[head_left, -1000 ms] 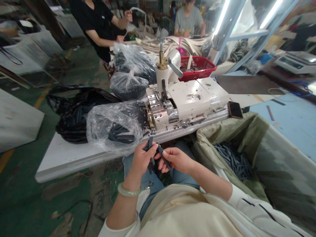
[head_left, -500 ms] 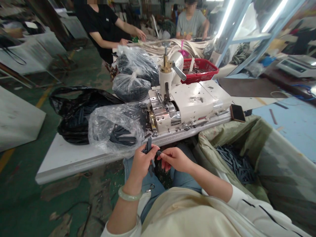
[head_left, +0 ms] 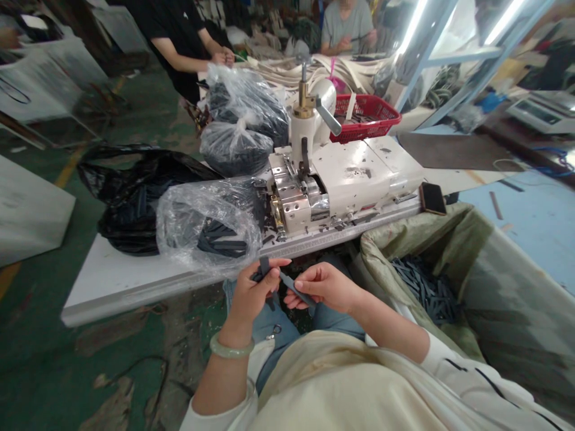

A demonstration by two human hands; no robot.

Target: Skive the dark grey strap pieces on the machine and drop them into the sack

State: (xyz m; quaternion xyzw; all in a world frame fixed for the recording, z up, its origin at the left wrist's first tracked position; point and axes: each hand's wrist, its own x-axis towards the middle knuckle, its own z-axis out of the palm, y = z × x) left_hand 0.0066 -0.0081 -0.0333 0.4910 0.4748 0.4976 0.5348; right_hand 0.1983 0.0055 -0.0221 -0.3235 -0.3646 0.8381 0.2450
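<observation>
Several dark grey strips are gripped in my left hand, its thumb pressed over them and the index finger stretched to the right. My right hand pinches a single dark grey strip, which slants from upper left to lower right. Both hands are above my lap, just in front of the table edge. Beyond them stands a cream-coloured machine with a metal working head. Left of the machine, a clear plastic bag lies with its mouth open, more dark strips inside.
A black plastic bag with strips sits at the table's left. Tied clear bags stand behind. A lined bin of strips is at my right. A phone lies by the machine, a red basket behind it. Two people work opposite.
My right hand has drawn away from the left, and a strip now shows clearly in its fingers. My left index finger has straightened. The view has tilted slightly down.
</observation>
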